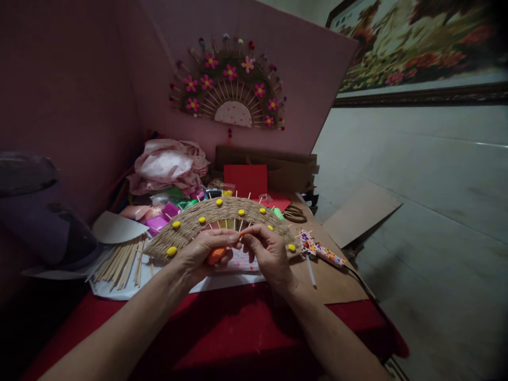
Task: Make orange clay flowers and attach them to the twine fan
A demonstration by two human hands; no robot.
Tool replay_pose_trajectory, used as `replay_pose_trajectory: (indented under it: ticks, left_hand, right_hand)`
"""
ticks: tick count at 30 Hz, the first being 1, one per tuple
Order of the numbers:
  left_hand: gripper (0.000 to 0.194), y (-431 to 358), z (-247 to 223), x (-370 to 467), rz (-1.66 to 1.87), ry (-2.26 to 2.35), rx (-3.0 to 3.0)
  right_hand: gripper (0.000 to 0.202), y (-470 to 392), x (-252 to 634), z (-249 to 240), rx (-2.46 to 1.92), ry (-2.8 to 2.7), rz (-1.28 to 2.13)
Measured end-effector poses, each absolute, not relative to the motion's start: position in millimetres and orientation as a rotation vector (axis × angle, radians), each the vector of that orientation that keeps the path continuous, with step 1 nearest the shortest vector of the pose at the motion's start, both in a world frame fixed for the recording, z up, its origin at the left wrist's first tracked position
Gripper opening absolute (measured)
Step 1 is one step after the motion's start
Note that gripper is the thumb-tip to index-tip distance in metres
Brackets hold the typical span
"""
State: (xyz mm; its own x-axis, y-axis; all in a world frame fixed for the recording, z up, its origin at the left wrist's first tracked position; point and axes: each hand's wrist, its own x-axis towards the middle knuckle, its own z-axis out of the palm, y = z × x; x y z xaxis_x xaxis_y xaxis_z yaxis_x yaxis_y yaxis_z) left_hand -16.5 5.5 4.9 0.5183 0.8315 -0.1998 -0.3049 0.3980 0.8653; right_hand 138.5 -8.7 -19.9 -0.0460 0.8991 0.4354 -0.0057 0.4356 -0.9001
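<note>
The twine-covered arch (206, 210) bears yellow dots (202, 220) but no petals; the left hand (198, 253)'s grip clasps an orange lump (216, 256), the right hand (270, 255)'s pinches an orange bit (242, 233).

Left hand (210, 248) and right hand (269, 253) pinch, close together.

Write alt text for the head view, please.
Two hands hold orange material before a twine-covered fan shape with yellow dots. Wooden sticks lie left, a flower-patterned glue gun right; a flowered fan shows behind.
</note>
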Motion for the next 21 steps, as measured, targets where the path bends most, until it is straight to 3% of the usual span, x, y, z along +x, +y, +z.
replay_pose_trajectory:
  ticks: [21]
  left_hand:
    - [0.015, 6.8, 7.2, -19.2, 0.887, 0.661, 0.734]
  right_hand:
    - [0.035, -14.8, 145.2, -9.9, -0.69, -1.524, 1.327]
